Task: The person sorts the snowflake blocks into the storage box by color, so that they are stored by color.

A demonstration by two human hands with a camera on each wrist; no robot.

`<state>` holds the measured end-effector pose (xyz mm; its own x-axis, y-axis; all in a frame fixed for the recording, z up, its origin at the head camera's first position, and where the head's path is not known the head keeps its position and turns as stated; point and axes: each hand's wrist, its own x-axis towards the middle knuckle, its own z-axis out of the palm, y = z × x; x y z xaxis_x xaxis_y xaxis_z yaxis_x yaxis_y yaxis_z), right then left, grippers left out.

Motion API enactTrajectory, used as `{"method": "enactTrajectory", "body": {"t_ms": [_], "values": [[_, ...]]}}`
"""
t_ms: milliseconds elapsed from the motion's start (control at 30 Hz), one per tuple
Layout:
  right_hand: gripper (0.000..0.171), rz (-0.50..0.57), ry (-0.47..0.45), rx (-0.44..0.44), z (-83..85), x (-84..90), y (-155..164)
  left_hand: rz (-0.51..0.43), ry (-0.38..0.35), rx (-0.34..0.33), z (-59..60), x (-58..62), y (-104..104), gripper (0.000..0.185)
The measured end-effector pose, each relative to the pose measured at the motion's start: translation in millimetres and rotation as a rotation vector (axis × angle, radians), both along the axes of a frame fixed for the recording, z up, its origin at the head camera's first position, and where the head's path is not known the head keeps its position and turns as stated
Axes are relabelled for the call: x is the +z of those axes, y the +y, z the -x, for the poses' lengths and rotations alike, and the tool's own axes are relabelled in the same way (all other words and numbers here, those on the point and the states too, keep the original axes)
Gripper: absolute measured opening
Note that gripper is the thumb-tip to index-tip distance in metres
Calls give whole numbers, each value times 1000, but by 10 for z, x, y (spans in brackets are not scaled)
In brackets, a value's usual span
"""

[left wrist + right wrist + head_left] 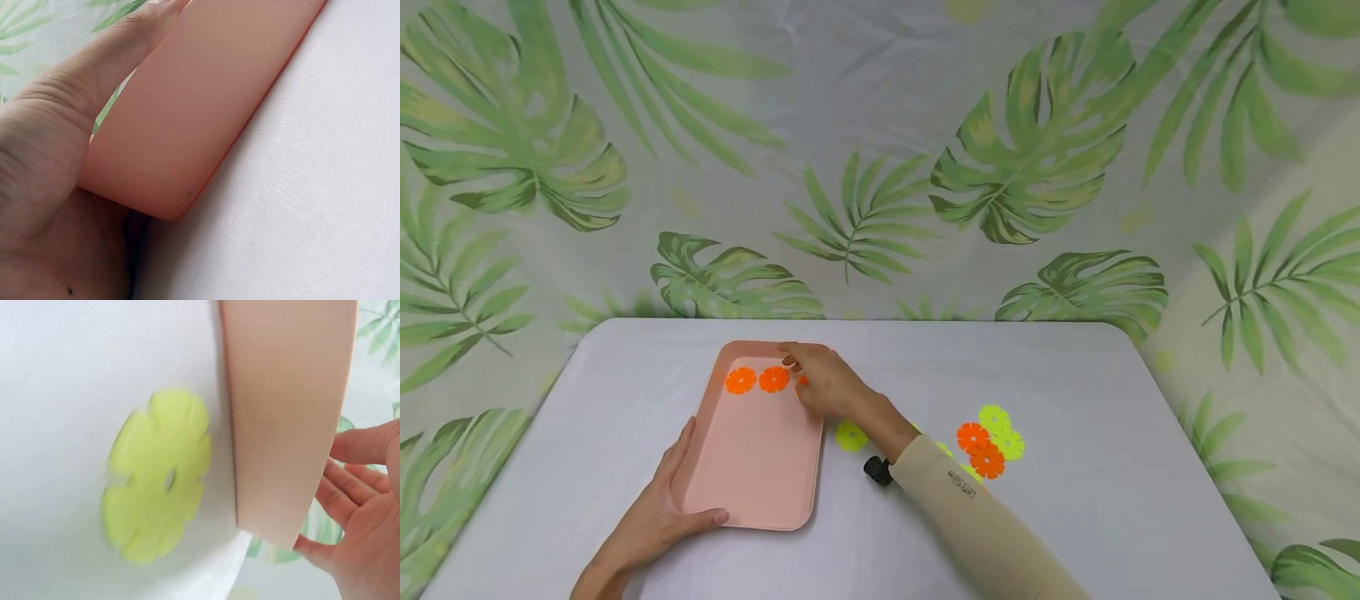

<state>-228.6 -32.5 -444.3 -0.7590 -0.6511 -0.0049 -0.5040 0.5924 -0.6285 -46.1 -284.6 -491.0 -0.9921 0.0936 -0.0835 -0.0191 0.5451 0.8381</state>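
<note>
A pink tray [760, 475] lies on the white table [1075, 375]. My left hand [672, 493] braces its near left corner, fingers straight along the left wall and the thumb [75, 100] flat against the tray [187, 112]. Two orange flower discs [741, 380] [773, 379] lie in a row at the tray's far end. My right hand [808, 379] hovers over the far right corner with relaxed fingers [356, 487], on top of a third orange disc [802, 383], mostly hidden. A yellow disc [159, 472] lies on the table just right of the tray [287, 412].
A small pile of orange discs [981, 448] and yellow discs [1002, 429] lies on the table right of my right forearm. The lone yellow disc [851, 436] lies between pile and tray. A leaf-print cloth hangs behind the table.
</note>
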Motion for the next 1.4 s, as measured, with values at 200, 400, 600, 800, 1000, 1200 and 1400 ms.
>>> {"method": "enactTrajectory", "body": {"t_ms": [200,400,600,800,1000,1200,1400], "values": [[72,-100,103,25,-17,-38,59,1,3,3,-7,0,14,132],[67,-189,153,28,-35,-98,115,-14,4,1,-5,-11,17,131],[68,-126,72,-23,8,-152,190,-10,4,-3,3,-4,13,131],[68,-25,-12,-31,52,-168,238,-31,19,-8,5,-14,20,132],[62,226,-173,-36,98,-110,328,-5,7,-5,-2,-12,18,132],[52,357,-137,-47,143,-9,504,-14,8,-5,-5,-11,16,132],[49,404,-97,-54,165,69,767,-8,0,-2,5,13,13,133]]}}
